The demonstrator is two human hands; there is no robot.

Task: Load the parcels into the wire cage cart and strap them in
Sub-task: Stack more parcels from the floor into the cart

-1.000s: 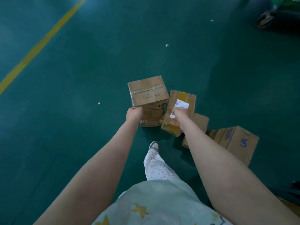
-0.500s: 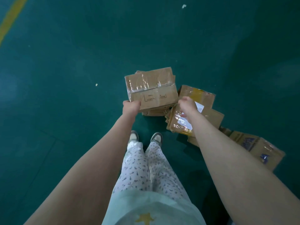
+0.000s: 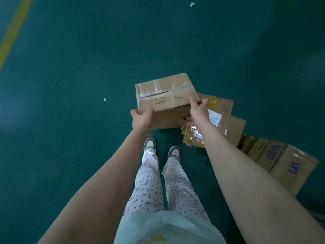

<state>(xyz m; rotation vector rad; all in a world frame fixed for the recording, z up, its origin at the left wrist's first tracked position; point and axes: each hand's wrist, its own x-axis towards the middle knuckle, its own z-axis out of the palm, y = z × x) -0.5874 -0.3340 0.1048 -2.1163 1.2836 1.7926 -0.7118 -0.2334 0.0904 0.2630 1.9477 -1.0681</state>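
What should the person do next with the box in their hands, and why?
Probably carry the box away to the cart, which is out of view here. The left hand grips its near left corner and the right hand grips its right edge, so it looks securely held. More parcels wait on the floor at the right.

Taped brown parcel, tilted, above labelled parcels on floor
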